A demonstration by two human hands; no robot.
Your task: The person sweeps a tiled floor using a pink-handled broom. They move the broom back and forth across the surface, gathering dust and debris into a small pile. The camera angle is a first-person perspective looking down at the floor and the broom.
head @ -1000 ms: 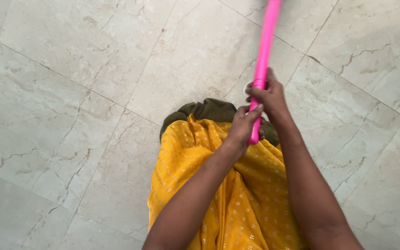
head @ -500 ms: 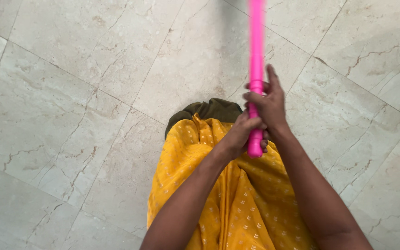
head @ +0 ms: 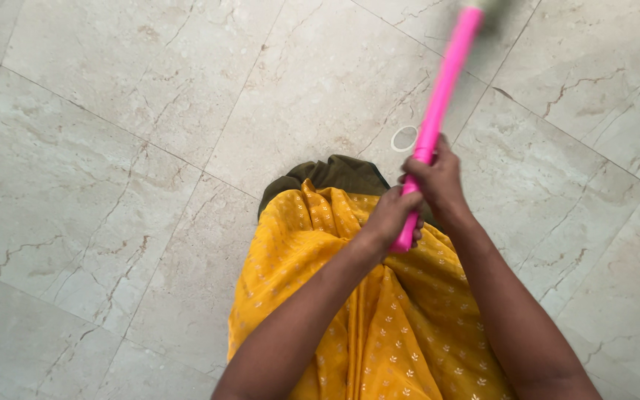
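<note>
grip: the left hand (head: 388,218) wraps the bottom end of the pink handle (head: 438,111); the right hand (head: 435,178) closes around it just above, the two hands touching.
handle: it slants up and to the right, its far end blurred at the top edge; what head it carries cannot be told.
floor: pale marble tiles (head: 112,148), with a small white ring (head: 404,138) lying just beside the handle.
doing it well: likely best with both fists firm, strokes low and even, clear of the yellow skirt (head: 350,311).
</note>
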